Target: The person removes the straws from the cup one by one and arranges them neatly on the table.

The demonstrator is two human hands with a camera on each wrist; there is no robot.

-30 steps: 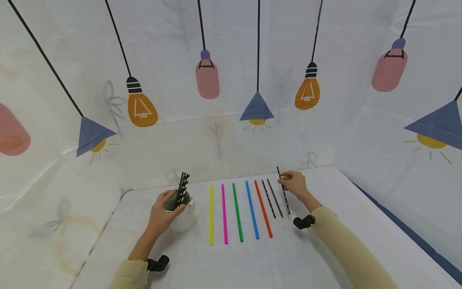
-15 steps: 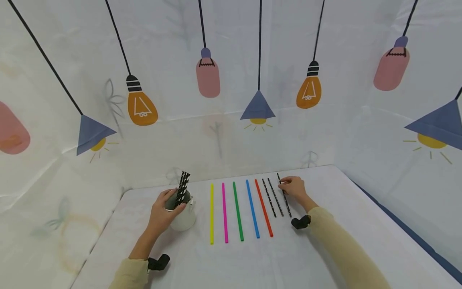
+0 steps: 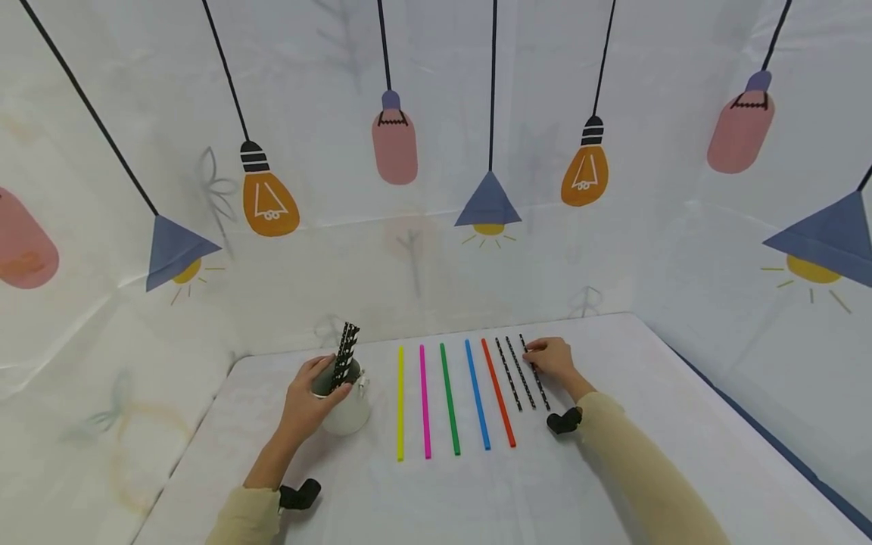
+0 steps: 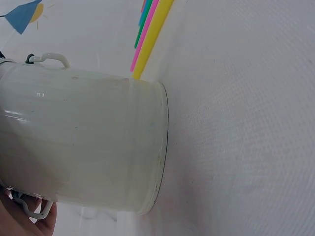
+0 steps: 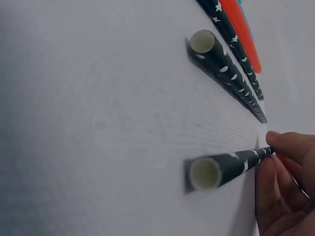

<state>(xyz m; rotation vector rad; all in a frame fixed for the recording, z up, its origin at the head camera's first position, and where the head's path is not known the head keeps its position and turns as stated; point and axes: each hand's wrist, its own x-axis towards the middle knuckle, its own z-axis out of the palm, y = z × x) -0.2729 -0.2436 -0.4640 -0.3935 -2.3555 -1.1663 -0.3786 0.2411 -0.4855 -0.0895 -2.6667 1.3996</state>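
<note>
With fingers and thumb around its upper part, my left hand (image 3: 304, 405) holds a white enamel pot (image 3: 346, 421). A bundle of black-and-white patterned paper straws (image 3: 346, 352) leans out of the pot's mouth. The left wrist view shows the pot (image 4: 93, 142) side-on with small wire handles, fingers near the lower one. At the right end of a row of straws, my right hand (image 3: 553, 359) pinches a black paper straw (image 3: 541, 387) near its far end. In the right wrist view, this straw's (image 5: 236, 164) hollow near end lies at the white tabletop.
Left of the held straw lie two more black patterned straws (image 3: 519, 371). Further left follow a red straw (image 3: 499, 393), a blue one (image 3: 478, 393), a green one (image 3: 450, 397), a pink one (image 3: 425, 401) and a yellow one (image 3: 400, 403). A lamp-printed sheet (image 3: 436, 265) stands behind the table.
My right hand has lowered the black straw toward the table and shifted it slightly left, beside the other two black straws. The left hand and pot have stayed in place.
</note>
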